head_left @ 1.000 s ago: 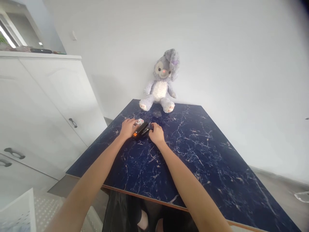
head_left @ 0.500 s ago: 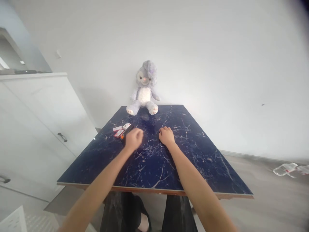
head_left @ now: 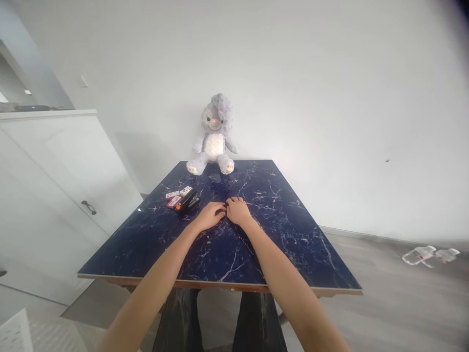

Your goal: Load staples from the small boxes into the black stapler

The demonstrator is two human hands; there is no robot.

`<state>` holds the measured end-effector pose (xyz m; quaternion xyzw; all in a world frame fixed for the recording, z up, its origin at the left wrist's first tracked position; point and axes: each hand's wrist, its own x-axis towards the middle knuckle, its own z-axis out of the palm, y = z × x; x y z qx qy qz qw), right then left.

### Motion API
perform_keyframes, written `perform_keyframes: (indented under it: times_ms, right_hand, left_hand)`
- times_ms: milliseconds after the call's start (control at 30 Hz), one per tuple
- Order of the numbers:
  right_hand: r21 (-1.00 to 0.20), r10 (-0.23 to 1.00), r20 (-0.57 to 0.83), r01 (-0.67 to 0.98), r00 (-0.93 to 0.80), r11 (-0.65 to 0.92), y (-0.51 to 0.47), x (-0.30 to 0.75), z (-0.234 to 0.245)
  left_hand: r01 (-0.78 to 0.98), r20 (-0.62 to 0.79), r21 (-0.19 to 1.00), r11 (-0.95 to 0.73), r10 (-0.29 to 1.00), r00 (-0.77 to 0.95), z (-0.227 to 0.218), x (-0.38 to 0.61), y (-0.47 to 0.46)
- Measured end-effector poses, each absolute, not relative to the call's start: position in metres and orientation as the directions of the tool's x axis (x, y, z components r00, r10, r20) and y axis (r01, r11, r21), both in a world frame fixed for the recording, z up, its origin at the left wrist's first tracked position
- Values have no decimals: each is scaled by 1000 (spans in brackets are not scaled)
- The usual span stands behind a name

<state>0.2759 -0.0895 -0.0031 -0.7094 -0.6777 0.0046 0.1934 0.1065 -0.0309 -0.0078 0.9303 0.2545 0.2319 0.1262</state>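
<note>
My left hand (head_left: 211, 216) and my right hand (head_left: 238, 211) meet over the middle of the dark blue marbled table (head_left: 220, 254). The left thumb and fingers curve toward each other, with a dark gap between them. Curled fingers of my right hand touch or nearly touch the left fingertips. Something small and dark may be between them, but I cannot make it out. Left of my left hand lie a black box (head_left: 188, 200) with an orange end and several small red and white boxes (head_left: 174, 201).
A lilac plush toy (head_left: 214, 142) sits at the table's far edge against the white wall. A white cabinet (head_left: 47, 195) stands at the left. Clear plastic bottles (head_left: 419, 254) lie on the floor at the right. My legs are under the near edge.
My left hand has moved right and slightly down, away from the boxes, uncovering the black box. Both hands have come together. The view has shifted a little.
</note>
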Motion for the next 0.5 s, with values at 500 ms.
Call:
perform_keyframes:
  times_ms: [500]
  right_hand:
    - [-271, 975, 222, 960, -5, 67, -90, 281, -14]
  left_hand:
    - [439, 440, 324, -838, 545, 714, -13, 96, -36]
